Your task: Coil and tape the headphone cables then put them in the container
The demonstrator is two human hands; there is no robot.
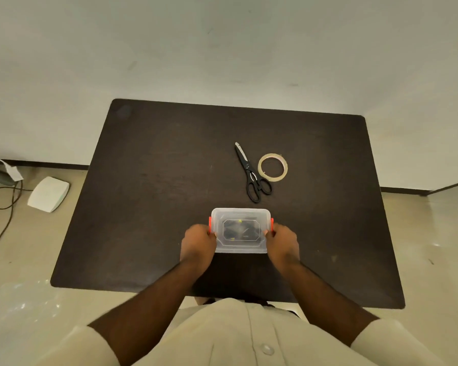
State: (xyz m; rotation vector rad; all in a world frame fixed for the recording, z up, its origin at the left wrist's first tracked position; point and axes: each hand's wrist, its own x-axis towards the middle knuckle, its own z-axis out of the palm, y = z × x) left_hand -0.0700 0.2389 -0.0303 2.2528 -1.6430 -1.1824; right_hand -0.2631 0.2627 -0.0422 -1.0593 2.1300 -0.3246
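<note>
A small clear plastic container with its lid on and orange side latches stands on the dark table, near the front middle. Dark headphone cables show dimly through the lid. My left hand grips the container's left end at the orange latch. My right hand grips the right end at the other latch. Beyond the container lie black scissors and a roll of clear tape, side by side.
The table's far edge runs close to a pale wall. On the floor to the left lie a white flat device and a dark cord. My pale shirt fills the bottom of the view.
</note>
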